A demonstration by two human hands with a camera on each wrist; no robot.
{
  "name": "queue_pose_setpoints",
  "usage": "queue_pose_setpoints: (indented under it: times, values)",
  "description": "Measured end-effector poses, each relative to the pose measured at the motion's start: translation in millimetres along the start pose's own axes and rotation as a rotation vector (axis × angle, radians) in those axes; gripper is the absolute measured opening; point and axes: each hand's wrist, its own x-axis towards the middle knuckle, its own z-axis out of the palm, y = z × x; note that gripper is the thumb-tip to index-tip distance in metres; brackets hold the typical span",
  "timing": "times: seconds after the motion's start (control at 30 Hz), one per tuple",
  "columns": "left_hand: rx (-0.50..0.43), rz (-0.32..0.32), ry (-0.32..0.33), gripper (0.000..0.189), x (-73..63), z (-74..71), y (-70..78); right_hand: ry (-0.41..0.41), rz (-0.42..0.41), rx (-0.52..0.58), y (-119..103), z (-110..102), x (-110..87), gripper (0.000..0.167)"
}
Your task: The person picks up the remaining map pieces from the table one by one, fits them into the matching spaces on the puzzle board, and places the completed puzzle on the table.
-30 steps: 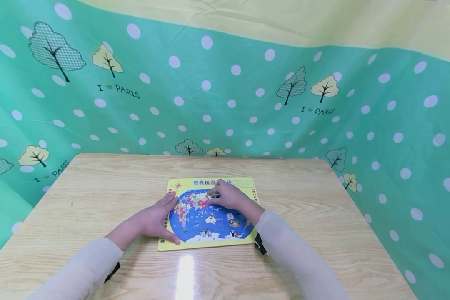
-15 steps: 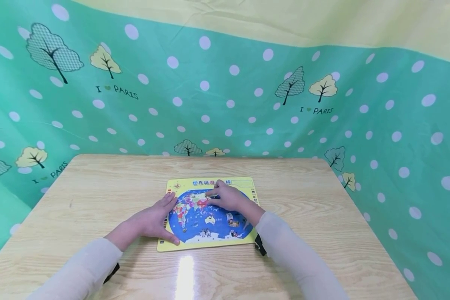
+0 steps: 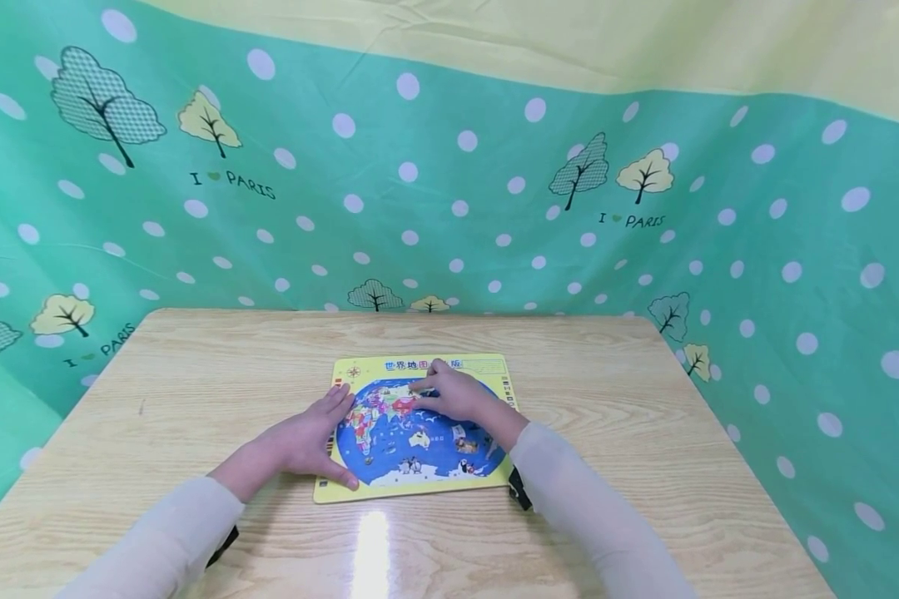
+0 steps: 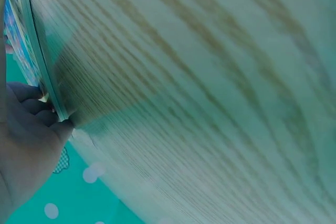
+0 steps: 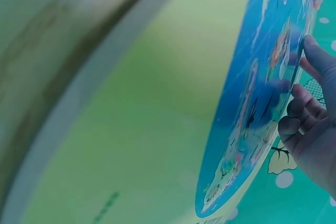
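A world map puzzle board [image 3: 382, 492] with a yellow border and blue oceans lies flat on the table. My left hand [image 3: 310, 437] rests on its left side, thumb and fingers spread apart; the left wrist view shows that hand [image 4: 31, 135] at the board's edge [image 4: 46, 61]. Over the map's upper middle, my right hand [image 3: 460, 395] has its thumb and index finger bent toward each other. In the right wrist view, these fingers of the right hand [image 5: 317, 108] pinch a thin, flat puzzle piece [image 5: 297, 66] at the map's surface. Most of that piece is hidden.
The board stands on a light wood-grain table [image 3: 217, 358]. Behind and to the right hangs a green cloth [image 3: 434, 208] with white dots and printed trees. A light glare [image 3: 370, 549] shows on the tabletop in front of the board.
The head view has shifted very slightly. Both hands and the board stay in the same place.
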Motion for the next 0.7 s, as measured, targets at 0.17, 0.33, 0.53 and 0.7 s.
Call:
queue_pose_setpoints:
  times: [0.17, 0.33, 0.53, 0.7]
  values:
    - [0.001, 0.006, 0.002, 0.14, -0.6, -0.4, 0.2, -0.001, -0.003, 0.004, 0.4, -0.4, 0.9, 0.043]
    - [0.001, 0.005, 0.0, 0.14, -0.9, -0.8, 0.5, -0.006, -0.016, -0.004, 0.6, -0.3, 2.2, 0.042]
    - [-0.003, 0.007, -0.001, 0.139, -1.2, -1.4, 1.4, -0.011, -0.045, -0.047, 0.3, -0.5, 3.2, 0.043]
    - [0.002, 0.011, 0.003, 0.139, -1.3, -1.8, 1.9, -0.007, -0.053, -0.054, 0.3, -0.8, 3.3, 0.043]
